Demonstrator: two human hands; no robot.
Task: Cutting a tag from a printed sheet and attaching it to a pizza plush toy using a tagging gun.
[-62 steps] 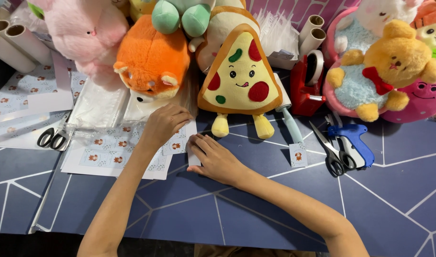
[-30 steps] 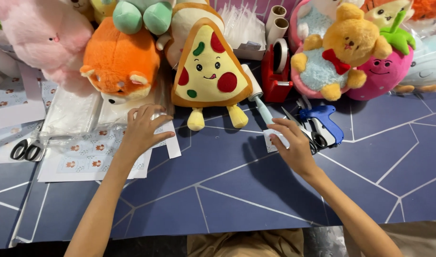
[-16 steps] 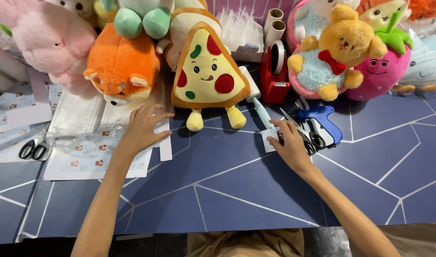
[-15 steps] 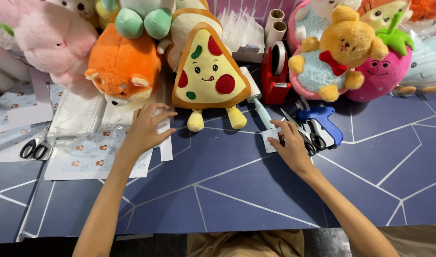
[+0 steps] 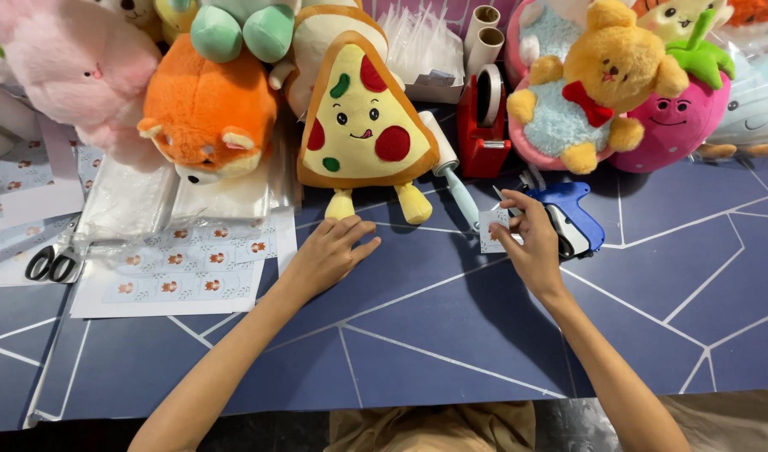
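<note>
The right hand [image 5: 530,243] pinches a small white paper tag [image 5: 493,230] between thumb and fingers, holding it just above the blue tabletop [image 5: 451,335] with its pale line pattern. The tag sits upright in the grip, just beside the blue tagging gun [image 5: 572,213], which lies flat on the tabletop to the right of the hand. The left hand [image 5: 329,251] rests palm down on the tabletop with its fingers loosely spread and gripping nothing; its fingertips lie near the right edge of a sheet of small printed stickers [image 5: 179,268]. A pizza-slice plush [image 5: 363,117] stands just beyond the left hand, its yellow feet touching the tabletop, with a lint roller [image 5: 451,180] leaning beside it. To its left lies an orange fox plush [image 5: 208,113] on clear plastic bags [image 5: 141,197], and a pair of black-handled scissors [image 5: 49,264] lies at the far left. Behind the right hand stands a red tape dispenser [image 5: 483,125], next to a yellow bear plush [image 5: 606,79] and a pink strawberry plush [image 5: 681,117]
</note>
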